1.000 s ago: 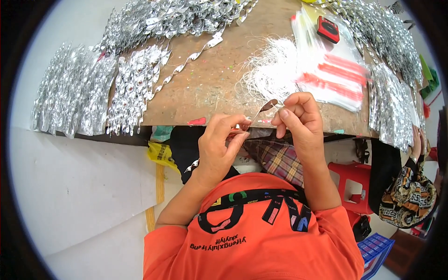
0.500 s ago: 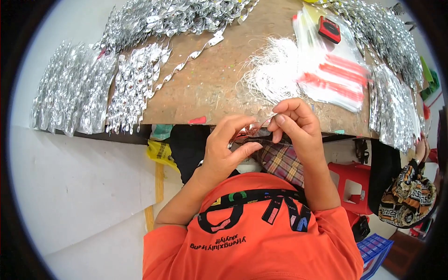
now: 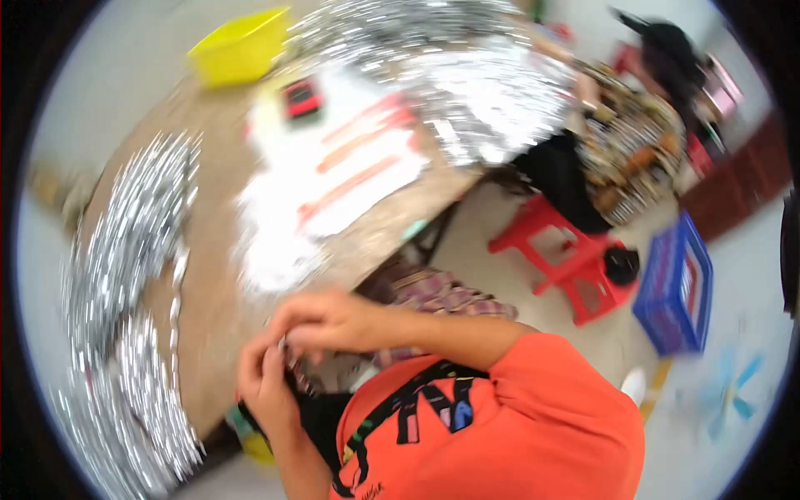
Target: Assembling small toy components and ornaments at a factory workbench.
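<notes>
My left hand [image 3: 268,387] and my right hand [image 3: 337,322] meet just off the table's near edge, both with fingers pinched together. A shiny twisted strip [image 3: 302,379], blurred, hangs by my left fingers. Whatever my right fingertips pinch is too small and smeared to name. Just beyond my hands lies a tangle of white string [image 3: 279,250] on the brown table [image 3: 212,321]. Clear plastic bags with red edges [image 3: 362,154] lie beyond the string, with a small red-and-black device [image 3: 302,98] on them.
Silver twisted strips [image 3: 137,242] cover the table's left side, with another silver pile [image 3: 492,92] at the far right. A yellow bin [image 3: 240,48] stands at the far edge. At right are a person in a patterned top [image 3: 633,137], a red stool [image 3: 567,254] and a blue crate [image 3: 675,287].
The view has swung to the right, blurring the picture and showing more of the person, stool and crate. My hands, apart before, have come together.
</notes>
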A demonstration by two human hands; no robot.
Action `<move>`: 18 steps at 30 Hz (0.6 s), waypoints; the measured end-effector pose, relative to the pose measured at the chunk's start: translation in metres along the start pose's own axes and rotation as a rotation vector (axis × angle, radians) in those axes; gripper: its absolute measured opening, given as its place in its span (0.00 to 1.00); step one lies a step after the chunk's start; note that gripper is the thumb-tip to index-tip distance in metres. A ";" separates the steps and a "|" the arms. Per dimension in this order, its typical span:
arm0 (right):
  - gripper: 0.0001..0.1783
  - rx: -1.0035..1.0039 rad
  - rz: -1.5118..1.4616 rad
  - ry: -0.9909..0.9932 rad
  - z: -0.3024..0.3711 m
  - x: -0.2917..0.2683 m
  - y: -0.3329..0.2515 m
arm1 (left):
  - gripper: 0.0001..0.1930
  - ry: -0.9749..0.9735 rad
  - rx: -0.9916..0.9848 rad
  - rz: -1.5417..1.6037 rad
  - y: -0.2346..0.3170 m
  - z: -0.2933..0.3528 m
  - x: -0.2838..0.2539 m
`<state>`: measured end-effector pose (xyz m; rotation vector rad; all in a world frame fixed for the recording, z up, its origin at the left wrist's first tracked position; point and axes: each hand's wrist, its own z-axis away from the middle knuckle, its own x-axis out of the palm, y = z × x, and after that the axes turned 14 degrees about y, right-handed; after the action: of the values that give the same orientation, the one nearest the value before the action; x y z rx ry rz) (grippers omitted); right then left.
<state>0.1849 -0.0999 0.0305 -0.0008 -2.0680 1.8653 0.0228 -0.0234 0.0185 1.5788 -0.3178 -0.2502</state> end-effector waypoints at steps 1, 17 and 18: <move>0.09 -0.033 0.000 -0.020 0.003 0.000 -0.002 | 0.06 0.006 0.035 -0.008 -0.006 -0.002 -0.003; 0.07 -0.157 -0.016 0.352 0.045 -0.017 -0.003 | 0.04 -0.325 -0.052 0.421 -0.006 -0.005 0.053; 0.08 -0.159 0.046 0.314 0.044 -0.018 0.001 | 0.04 -0.324 -0.034 0.418 -0.007 -0.005 0.053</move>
<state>0.1898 -0.1465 0.0224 -0.3602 -2.0006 1.6001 0.0740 -0.0370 0.0139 1.3984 -0.8789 -0.1830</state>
